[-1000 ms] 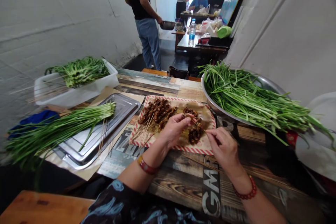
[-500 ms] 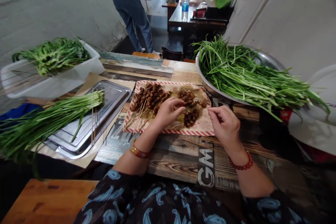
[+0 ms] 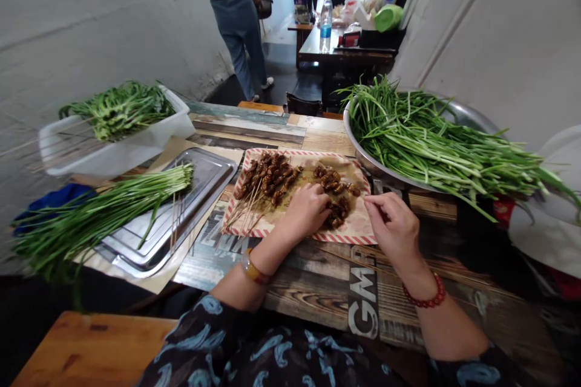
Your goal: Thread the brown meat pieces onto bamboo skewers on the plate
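Note:
A paper-lined tray (image 3: 363, 234) with a red-and-white striped rim lies on the table in front of me. On its left part are brown glossy pieces on skewers (image 3: 267, 176), their sticks pointing toward me. Loose brown pieces (image 3: 327, 177) lie on its right part. My left hand (image 3: 309, 210) is over the middle of the tray, fingers curled down at the near pile of pieces; what they hold is hidden. My right hand (image 3: 394, 222) is at the tray's right edge, thumb and forefinger pinched together on something too small to make out.
Green stalks (image 3: 136, 196) lie across a metal tray (image 3: 209, 160) at left, near a white bin (image 3: 158, 135) of skewered greens. A metal bowl (image 3: 467, 113) heaped with long greens stands at right. Beyond the table, a person (image 3: 238, 24) carries a dark pot. A bottle (image 3: 325, 24) stands behind.
My left hand has lowered toward the near pile, its fingers now curled in. The view has shifted slightly. The person at the back has moved farther away with the pot.

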### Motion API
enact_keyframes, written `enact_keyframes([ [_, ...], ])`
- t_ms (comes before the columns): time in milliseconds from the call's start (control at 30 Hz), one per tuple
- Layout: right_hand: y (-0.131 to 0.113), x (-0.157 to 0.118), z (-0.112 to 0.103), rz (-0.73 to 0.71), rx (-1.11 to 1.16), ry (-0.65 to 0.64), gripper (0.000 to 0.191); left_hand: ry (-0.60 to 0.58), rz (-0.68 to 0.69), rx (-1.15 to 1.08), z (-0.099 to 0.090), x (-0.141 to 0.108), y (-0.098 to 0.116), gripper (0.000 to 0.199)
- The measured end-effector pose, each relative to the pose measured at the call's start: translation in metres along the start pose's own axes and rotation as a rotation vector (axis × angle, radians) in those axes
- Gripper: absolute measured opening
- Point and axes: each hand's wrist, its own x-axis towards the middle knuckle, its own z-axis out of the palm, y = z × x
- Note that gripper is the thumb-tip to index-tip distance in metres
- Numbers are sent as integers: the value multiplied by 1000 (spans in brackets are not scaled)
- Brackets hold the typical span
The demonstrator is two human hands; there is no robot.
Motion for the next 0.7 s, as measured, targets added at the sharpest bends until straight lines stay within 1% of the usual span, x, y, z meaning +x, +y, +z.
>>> enact_keyframes([
  [100,0,0,0,-1,-5,3,11,26,6,-52,1,0,2,14],
  [200,-1,0,-1,3,-12,3,11,88,-15,-215,3,2,0,15],
  [267,-1,0,-1,8,-18,2,11,145,-71,-414,4,3,-5,16],
  [367,-1,0,-1,11,-17,16,10,252,-201,-857,4,6,-14,16],
  [433,-1,-1,-1,5,-12,24,9,315,-270,-1182,2,6,-18,23],
  [500,-1,-1,-1,-3,-5,25,9,352,-310,-1434,0,5,-19,35],
  [567,-3,-1,-2,-10,-1,22,9,371,-342,-1593,-1,4,-19,40],
  [700,-4,-1,-2,-36,-2,5,10,387,-383,-1761,-4,3,-16,35],
])
